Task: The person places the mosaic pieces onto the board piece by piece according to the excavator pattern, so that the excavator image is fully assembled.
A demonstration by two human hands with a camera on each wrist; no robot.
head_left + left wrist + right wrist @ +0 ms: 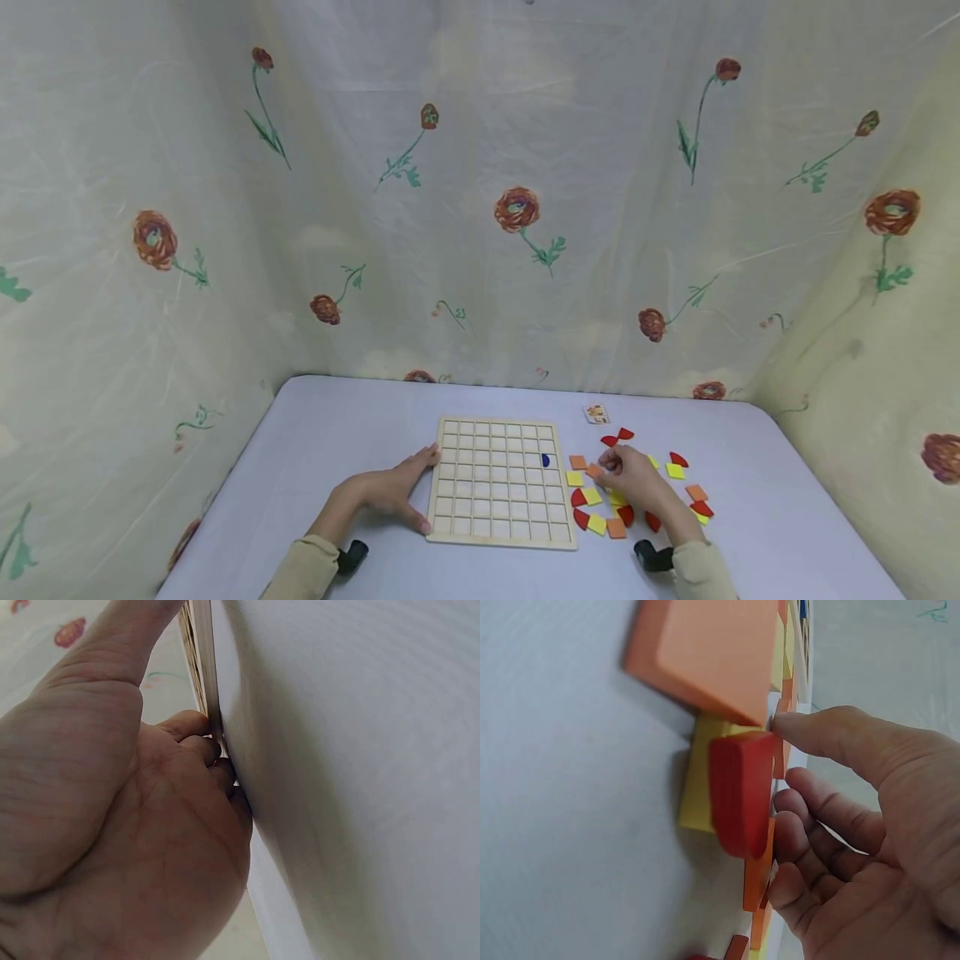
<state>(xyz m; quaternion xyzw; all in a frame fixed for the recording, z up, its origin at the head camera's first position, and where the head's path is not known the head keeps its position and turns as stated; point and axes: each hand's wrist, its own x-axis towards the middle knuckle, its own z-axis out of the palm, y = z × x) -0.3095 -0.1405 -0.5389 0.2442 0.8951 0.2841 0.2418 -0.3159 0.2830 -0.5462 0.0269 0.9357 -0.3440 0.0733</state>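
Note:
A wooden grid board (498, 546) lies at the middle of the table, with a dark blue half-round piece (546, 460) in one cell on its right side. My left hand (390, 490) is spread along the board's left edge, thumb at the near corner; in the left wrist view its fingertips meet the edge (201, 667). My right hand (633, 477) is among loose tiles right of the board, thumb and forefinger pinching an orange square tile (595, 471) close to the table. In the right wrist view, a red piece (742, 791) stands nearer the camera than the fingertips (786, 726).
Several yellow squares (574, 478), red quarter-rounds (678, 459) and orange squares (696, 493) lie scattered around my right hand. A small picture card (597, 414) is beyond them. Flower-printed curtains (480, 333) hang behind the table and at both sides.

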